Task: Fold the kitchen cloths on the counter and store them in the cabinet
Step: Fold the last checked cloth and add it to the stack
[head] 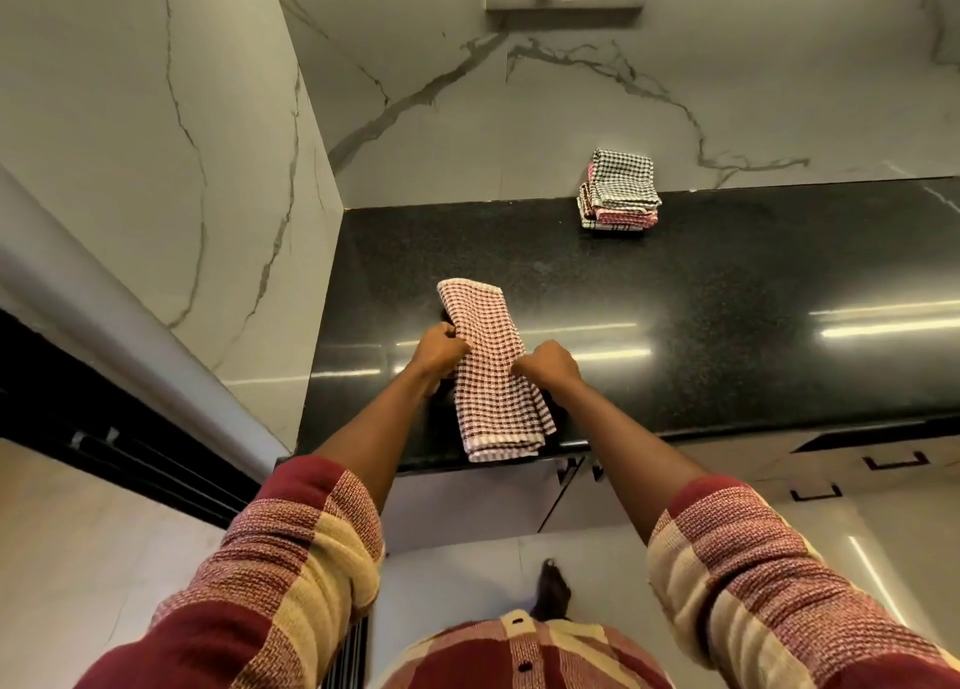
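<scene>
Now cloth (493, 366) between gripping fingers (457, 345).

Red-checked cloth (491, 366): folded into long strip, lying near front edge of black counter (727, 293). Stack of folded cloths (618, 192): far back against wall.

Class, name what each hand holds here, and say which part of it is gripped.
Both hold the red checked cloth: left hand grips its left edge, right hand its right edge, near the middle.
</scene>
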A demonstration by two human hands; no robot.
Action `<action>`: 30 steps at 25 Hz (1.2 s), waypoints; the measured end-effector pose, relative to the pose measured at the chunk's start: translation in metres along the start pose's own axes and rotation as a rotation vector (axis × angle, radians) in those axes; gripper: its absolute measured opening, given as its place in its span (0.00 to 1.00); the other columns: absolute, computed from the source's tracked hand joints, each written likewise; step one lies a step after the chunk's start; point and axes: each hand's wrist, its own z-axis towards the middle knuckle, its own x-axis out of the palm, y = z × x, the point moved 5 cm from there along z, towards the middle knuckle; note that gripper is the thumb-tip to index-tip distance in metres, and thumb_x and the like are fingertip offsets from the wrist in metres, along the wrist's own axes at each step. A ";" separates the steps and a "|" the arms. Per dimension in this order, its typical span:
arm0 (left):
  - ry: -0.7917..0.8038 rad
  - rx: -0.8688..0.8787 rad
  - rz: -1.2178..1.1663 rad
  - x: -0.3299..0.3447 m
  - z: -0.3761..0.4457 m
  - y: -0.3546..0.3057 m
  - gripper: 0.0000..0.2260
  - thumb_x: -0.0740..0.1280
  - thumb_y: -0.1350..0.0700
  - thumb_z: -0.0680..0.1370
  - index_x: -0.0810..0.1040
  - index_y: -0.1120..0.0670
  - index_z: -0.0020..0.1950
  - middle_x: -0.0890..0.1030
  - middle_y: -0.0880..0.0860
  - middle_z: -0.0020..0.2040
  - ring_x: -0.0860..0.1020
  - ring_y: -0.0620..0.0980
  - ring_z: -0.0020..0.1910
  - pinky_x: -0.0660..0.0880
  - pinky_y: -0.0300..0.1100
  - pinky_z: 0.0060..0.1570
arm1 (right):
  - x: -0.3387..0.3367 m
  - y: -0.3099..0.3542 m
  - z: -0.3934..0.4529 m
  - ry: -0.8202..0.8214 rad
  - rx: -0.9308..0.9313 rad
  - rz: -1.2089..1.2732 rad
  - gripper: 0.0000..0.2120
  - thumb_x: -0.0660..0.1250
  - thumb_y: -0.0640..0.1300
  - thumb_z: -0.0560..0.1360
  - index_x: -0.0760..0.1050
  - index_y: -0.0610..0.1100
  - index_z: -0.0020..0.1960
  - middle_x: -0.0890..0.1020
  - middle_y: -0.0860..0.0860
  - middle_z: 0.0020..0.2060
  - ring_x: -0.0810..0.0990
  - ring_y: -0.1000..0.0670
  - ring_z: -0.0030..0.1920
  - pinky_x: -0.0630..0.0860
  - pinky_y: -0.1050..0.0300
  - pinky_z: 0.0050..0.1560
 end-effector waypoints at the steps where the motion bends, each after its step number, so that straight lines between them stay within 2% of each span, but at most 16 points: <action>1: 0.034 -0.002 -0.097 0.000 -0.001 -0.001 0.09 0.63 0.64 0.78 0.74 0.60 0.58 0.80 0.58 0.53 0.79 0.51 0.46 0.80 0.49 0.45 | -0.001 0.002 -0.001 0.009 0.000 0.150 0.20 0.71 0.48 0.71 0.76 0.34 0.56 0.82 0.41 0.55 0.81 0.42 0.53 0.79 0.52 0.50; 2: 0.069 -0.003 -0.188 0.000 -0.002 -0.003 0.11 0.63 0.64 0.79 0.73 0.61 0.61 0.80 0.58 0.55 0.80 0.51 0.47 0.80 0.49 0.47 | -0.002 0.005 -0.002 0.045 0.017 0.336 0.22 0.71 0.47 0.72 0.76 0.33 0.58 0.83 0.42 0.53 0.83 0.43 0.51 0.80 0.51 0.49; 4: 0.109 0.015 -0.301 -0.002 -0.002 -0.009 0.12 0.63 0.64 0.79 0.72 0.62 0.62 0.80 0.60 0.56 0.80 0.51 0.46 0.80 0.46 0.44 | -0.001 0.013 -0.008 0.242 0.063 0.717 0.21 0.70 0.45 0.74 0.74 0.33 0.62 0.85 0.44 0.48 0.85 0.48 0.44 0.81 0.54 0.42; 6: 0.088 0.035 -0.344 -0.008 -0.001 -0.019 0.14 0.65 0.64 0.78 0.71 0.62 0.63 0.78 0.62 0.57 0.80 0.53 0.48 0.80 0.47 0.46 | -0.001 0.023 -0.012 0.395 0.069 1.003 0.18 0.68 0.38 0.75 0.70 0.37 0.64 0.84 0.42 0.50 0.84 0.48 0.42 0.82 0.55 0.39; 8: 0.072 0.075 -0.368 -0.014 0.003 -0.033 0.18 0.67 0.66 0.77 0.68 0.61 0.65 0.78 0.62 0.56 0.79 0.55 0.49 0.79 0.48 0.48 | -0.013 0.030 0.001 0.363 0.010 1.136 0.26 0.66 0.30 0.74 0.64 0.48 0.66 0.80 0.38 0.56 0.82 0.45 0.44 0.82 0.54 0.39; 10: 0.157 0.148 -0.366 -0.017 0.009 -0.052 0.19 0.65 0.70 0.76 0.68 0.57 0.65 0.78 0.60 0.53 0.79 0.54 0.49 0.79 0.48 0.49 | -0.033 0.042 0.017 0.315 -0.119 1.101 0.28 0.63 0.24 0.72 0.67 0.42 0.69 0.79 0.40 0.55 0.80 0.47 0.45 0.80 0.56 0.41; 12: 0.228 0.231 -0.239 -0.014 0.019 -0.077 0.19 0.63 0.72 0.74 0.73 0.58 0.62 0.79 0.57 0.52 0.79 0.54 0.53 0.79 0.47 0.53 | -0.057 0.054 0.040 0.267 -0.231 0.894 0.28 0.61 0.21 0.69 0.71 0.36 0.66 0.79 0.43 0.49 0.79 0.48 0.46 0.78 0.56 0.46; 15: 0.096 0.363 0.038 0.001 0.044 -0.117 0.17 0.66 0.73 0.72 0.77 0.62 0.59 0.80 0.58 0.51 0.79 0.54 0.53 0.79 0.47 0.55 | -0.101 0.068 0.073 0.005 -0.365 0.410 0.17 0.66 0.25 0.67 0.79 0.37 0.54 0.80 0.45 0.43 0.78 0.48 0.46 0.77 0.54 0.46; 17: -0.026 0.446 0.166 0.021 0.066 -0.148 0.14 0.70 0.71 0.71 0.80 0.62 0.55 0.82 0.59 0.49 0.80 0.52 0.49 0.79 0.47 0.54 | -0.136 0.074 0.100 -0.191 -0.418 0.226 0.08 0.68 0.31 0.69 0.81 0.39 0.46 0.81 0.47 0.38 0.78 0.50 0.42 0.74 0.56 0.43; 19: -0.094 0.522 0.269 0.043 0.085 -0.175 0.07 0.73 0.66 0.71 0.83 0.59 0.48 0.84 0.57 0.45 0.80 0.47 0.42 0.78 0.42 0.47 | -0.163 0.074 0.126 -0.224 -0.445 0.240 0.05 0.66 0.34 0.71 0.78 0.42 0.41 0.79 0.49 0.36 0.76 0.50 0.41 0.71 0.56 0.42; 22: -0.078 0.606 0.296 0.084 0.113 -0.215 0.04 0.72 0.57 0.73 0.78 0.55 0.44 0.81 0.55 0.42 0.76 0.46 0.39 0.74 0.42 0.43 | -0.202 0.067 0.167 -0.195 -0.399 0.454 0.01 0.63 0.39 0.76 0.71 0.43 0.46 0.76 0.47 0.41 0.73 0.51 0.41 0.70 0.54 0.43; 23: -0.044 0.601 0.253 0.096 0.123 -0.225 0.06 0.71 0.56 0.75 0.75 0.55 0.46 0.79 0.54 0.43 0.76 0.48 0.41 0.74 0.45 0.44 | -0.215 0.064 0.178 -0.216 -0.405 0.503 0.04 0.64 0.42 0.77 0.71 0.42 0.49 0.76 0.46 0.43 0.73 0.51 0.41 0.71 0.54 0.43; 25: -0.011 0.570 0.138 0.125 0.145 -0.251 0.08 0.68 0.53 0.78 0.70 0.54 0.47 0.77 0.54 0.44 0.76 0.51 0.44 0.76 0.51 0.47 | -0.241 0.063 0.204 -0.135 -0.422 0.585 0.18 0.69 0.49 0.76 0.70 0.41 0.60 0.78 0.46 0.52 0.78 0.51 0.48 0.77 0.52 0.51; 27: -0.086 0.525 0.034 0.152 0.173 -0.275 0.09 0.66 0.53 0.79 0.68 0.54 0.51 0.77 0.56 0.46 0.76 0.53 0.46 0.76 0.52 0.49 | -0.266 0.064 0.234 -0.014 -0.447 0.619 0.35 0.74 0.47 0.72 0.61 0.46 0.73 0.74 0.47 0.63 0.76 0.49 0.59 0.75 0.51 0.60; 28: -0.131 0.488 -0.018 0.161 0.184 -0.284 0.10 0.66 0.53 0.79 0.66 0.55 0.53 0.77 0.57 0.48 0.76 0.53 0.47 0.76 0.52 0.50 | -0.277 0.066 0.247 -0.021 -0.468 0.596 0.39 0.75 0.43 0.70 0.59 0.48 0.75 0.72 0.47 0.64 0.74 0.50 0.60 0.74 0.53 0.60; 30: -0.128 0.427 -0.164 0.183 0.208 -0.302 0.14 0.67 0.54 0.78 0.63 0.55 0.56 0.77 0.58 0.51 0.77 0.54 0.48 0.77 0.50 0.47 | -0.302 0.066 0.276 -0.167 -0.470 0.612 0.33 0.74 0.38 0.70 0.63 0.49 0.69 0.78 0.46 0.58 0.78 0.48 0.54 0.77 0.50 0.55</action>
